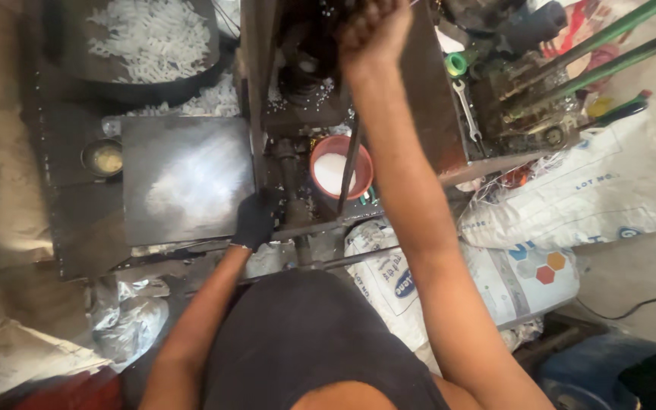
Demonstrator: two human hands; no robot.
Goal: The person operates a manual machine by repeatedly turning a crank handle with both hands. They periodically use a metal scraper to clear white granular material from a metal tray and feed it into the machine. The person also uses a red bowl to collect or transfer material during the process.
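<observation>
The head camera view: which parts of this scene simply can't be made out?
- Right hand: raised at the top edge; what it grips is lost in dark machinery.
- Left hand: in a black glove; whatever lies under it is hidden.
- Red bowl: white contents too blurred to identify.
- White pieces in the dark pan: too small, cut by the top edge.

White sacks (571,205) lie on the dim concrete floor (647,266).

Your left hand (253,220) wears a matt black cloth glove. Flat grey steel plate (185,176): smooth, dull sheen, smeared. Dark iron press frame (298,114): rough, greasy, matt. Round red plastic bowl (341,167): smooth, holding white grainy powder. White woven plastic sacks (594,193): coarse, slightly glossy. Silver steel spanner (468,111): polished.
</observation>
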